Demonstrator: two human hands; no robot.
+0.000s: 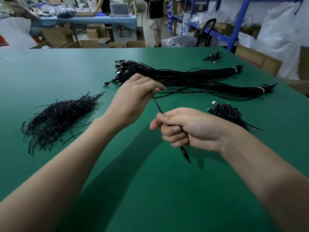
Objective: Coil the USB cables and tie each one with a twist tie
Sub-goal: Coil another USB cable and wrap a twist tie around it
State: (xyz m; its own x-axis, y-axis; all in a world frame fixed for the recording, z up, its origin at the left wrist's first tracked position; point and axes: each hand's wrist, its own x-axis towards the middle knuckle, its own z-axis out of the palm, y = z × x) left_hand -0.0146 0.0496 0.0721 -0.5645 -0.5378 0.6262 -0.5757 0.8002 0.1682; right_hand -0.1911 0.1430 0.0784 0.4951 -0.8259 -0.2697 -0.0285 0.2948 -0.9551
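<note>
Head view. Risk: USB cable (157, 104) is trailing back toward loose bundle (175, 76) on tabletop (150, 190); pulling could be snagging neighbours. Right hand (187, 128) grip is wrapping cable in full fist, plug end hanging below. Left hand (133, 99) grip is pinching cable higher up, fingertips apparently closed, partly hidden. Twist ties (56, 119) are lying well apart.

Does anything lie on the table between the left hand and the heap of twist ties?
Nothing visible does. Only bare green table shows between the left hand and the heap of twist ties. That hand is not free, though: it pinches the cable, whose other part the right hand grips.
</note>
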